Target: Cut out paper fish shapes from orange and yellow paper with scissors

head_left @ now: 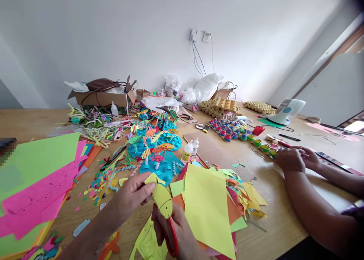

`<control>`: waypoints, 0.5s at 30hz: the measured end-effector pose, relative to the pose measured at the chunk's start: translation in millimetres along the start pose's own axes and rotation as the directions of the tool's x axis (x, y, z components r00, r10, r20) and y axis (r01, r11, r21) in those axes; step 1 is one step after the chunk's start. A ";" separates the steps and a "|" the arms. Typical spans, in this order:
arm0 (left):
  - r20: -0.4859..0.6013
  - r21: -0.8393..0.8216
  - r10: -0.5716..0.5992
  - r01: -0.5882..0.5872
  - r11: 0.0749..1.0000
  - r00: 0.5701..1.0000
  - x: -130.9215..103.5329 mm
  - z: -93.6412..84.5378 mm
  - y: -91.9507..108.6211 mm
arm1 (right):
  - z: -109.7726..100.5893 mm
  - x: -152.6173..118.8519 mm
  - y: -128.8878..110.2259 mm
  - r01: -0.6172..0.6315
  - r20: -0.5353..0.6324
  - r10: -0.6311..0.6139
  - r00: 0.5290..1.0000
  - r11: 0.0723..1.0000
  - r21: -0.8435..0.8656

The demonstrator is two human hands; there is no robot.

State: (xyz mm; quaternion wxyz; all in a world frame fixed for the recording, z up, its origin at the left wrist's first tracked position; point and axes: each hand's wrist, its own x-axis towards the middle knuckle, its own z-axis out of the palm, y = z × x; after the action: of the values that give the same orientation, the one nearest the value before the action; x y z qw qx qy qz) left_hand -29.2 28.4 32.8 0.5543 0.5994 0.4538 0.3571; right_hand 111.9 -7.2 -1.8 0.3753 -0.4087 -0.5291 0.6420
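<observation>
A yellow paper fish (163, 200), with an eye dot and a curved line drawn on it, is pinched by its tail end between the thumb and fingers of my left hand (140, 190). My right hand (173, 226) is wrapped round red-handled scissors (172, 239) just below the fish's head. The blades are hidden behind the paper. Beneath my hands lies a yellow sheet with drawn outlines (149, 241). Right of them, a plain yellow sheet (207, 207) rests on coloured scraps.
Blue discs (160, 169) with paper fish stand ahead, beside glue bottles (187, 152). Green and pink sheets (40, 157) lie left. Another person's hands (291, 159) work at right near painted egg-carton pieces (227, 133). Boxes (104, 99) and bags line the wall.
</observation>
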 end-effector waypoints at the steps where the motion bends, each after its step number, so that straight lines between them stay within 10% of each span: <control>1: 0.004 -0.004 -0.006 0.006 1.000 1.000 0.0 0.3 0.0 | 0.1 0.1 -0.6 0.011 0.003 -0.011 1.000 1.000 -0.003; 15: -0.012 -0.037 -0.001 0.001 0.999 1.000 -1.1 -3.2 -2.5 | -5.1 -0.9 0.9 0.023 0.027 -0.023 0.999 0.999 0.025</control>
State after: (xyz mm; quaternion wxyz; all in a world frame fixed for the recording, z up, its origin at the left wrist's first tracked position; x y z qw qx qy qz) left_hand -32.9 28.4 30.9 0.5628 0.5866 0.4507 0.3688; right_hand 116.9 -6.3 -3.1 0.3806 -0.3892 -0.5307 0.6497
